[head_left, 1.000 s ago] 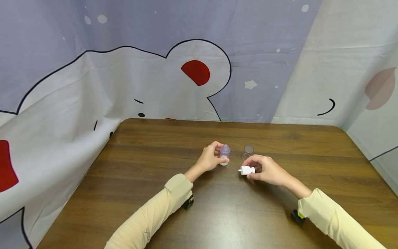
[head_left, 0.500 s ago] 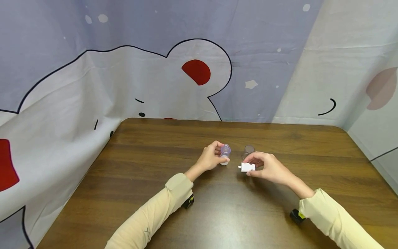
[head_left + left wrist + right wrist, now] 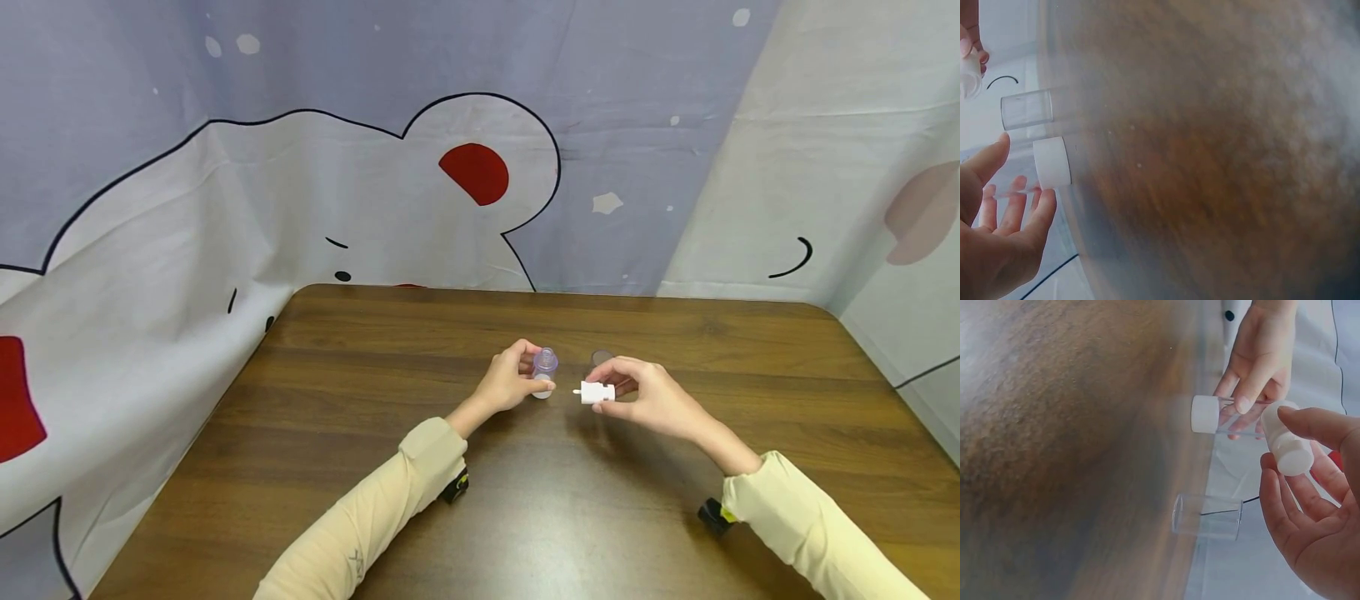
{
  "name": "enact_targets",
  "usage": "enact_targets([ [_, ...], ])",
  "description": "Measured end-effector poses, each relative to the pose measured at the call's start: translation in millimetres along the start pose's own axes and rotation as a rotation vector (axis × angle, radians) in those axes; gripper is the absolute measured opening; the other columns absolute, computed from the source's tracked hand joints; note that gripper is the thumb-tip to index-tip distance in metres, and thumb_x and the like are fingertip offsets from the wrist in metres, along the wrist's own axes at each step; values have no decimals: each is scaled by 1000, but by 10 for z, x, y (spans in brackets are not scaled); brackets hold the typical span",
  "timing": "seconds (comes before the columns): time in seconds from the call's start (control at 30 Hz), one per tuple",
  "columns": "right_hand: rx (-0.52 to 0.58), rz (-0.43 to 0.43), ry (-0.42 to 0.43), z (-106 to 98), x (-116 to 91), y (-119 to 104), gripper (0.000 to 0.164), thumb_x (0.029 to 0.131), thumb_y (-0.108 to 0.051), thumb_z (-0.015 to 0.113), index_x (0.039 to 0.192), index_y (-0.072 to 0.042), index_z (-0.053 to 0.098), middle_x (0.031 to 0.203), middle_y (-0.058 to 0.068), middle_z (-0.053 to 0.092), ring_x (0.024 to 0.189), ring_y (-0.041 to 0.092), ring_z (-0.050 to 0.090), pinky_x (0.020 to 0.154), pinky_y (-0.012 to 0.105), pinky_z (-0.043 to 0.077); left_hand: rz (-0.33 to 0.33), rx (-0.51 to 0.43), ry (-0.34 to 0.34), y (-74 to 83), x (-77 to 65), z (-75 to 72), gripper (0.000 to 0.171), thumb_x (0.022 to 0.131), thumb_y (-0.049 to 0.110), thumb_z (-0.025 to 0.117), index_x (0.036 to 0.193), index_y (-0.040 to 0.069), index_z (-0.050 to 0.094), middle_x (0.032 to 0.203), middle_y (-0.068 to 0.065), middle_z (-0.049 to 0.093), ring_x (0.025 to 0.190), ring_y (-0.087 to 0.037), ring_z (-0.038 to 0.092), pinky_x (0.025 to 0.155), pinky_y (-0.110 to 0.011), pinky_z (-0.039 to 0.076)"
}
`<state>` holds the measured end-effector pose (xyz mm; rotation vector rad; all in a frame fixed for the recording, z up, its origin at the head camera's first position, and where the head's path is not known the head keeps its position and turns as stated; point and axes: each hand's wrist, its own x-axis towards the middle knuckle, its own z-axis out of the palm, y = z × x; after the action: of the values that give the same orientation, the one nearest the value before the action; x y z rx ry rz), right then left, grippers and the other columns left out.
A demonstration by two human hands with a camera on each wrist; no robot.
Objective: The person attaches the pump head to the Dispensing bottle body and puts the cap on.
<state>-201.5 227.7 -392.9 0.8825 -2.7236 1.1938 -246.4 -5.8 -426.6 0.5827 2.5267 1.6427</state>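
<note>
In the head view my left hand (image 3: 508, 382) grips a small clear bottle (image 3: 545, 363) with a purplish neck and a white base (image 3: 1052, 162). The bottle stands upright on the table. To its right, my right hand (image 3: 654, 402) pinches a white pump top (image 3: 597, 393) between thumb and fingers. This top is held sideways above the table, its thin stem pointing left at the bottle, with a gap between them. In the right wrist view, the pump top overlaps the far end of the bottle, and its stem is hidden.
A clear cylindrical cap (image 3: 1207, 516) stands on the table just behind my right hand, which partly covers it in the head view. The brown wooden table (image 3: 360, 367) reaches back to a patterned cloth (image 3: 352, 192) hanging behind it.
My right hand has lifted slightly away from me with the pump top and now covers more of the clear cap. My left hand and the bottle have stayed almost still.
</note>
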Motion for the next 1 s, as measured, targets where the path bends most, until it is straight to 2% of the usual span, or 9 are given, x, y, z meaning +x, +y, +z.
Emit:
enact_targets([
  [0.33,28,9,22,-16,36,-33,28,81,-12,77,107,-12,67,100,1,68,81,8,61,76,24,56,7,-10,5,3,-10,-4,48,75,1,80,114,-8,53,112,-25,65,102,-35,65,86,-29,57],
  [1.0,30,10,71,-38,151,-156,30,79,-9,78,107,-8,66,95,3,67,80,10,60,73,28,56,-6,-9,-1,14,-14,-5,47,75,1,79,114,-8,53,111,-24,65,102,-34,66,86,-28,57],
])
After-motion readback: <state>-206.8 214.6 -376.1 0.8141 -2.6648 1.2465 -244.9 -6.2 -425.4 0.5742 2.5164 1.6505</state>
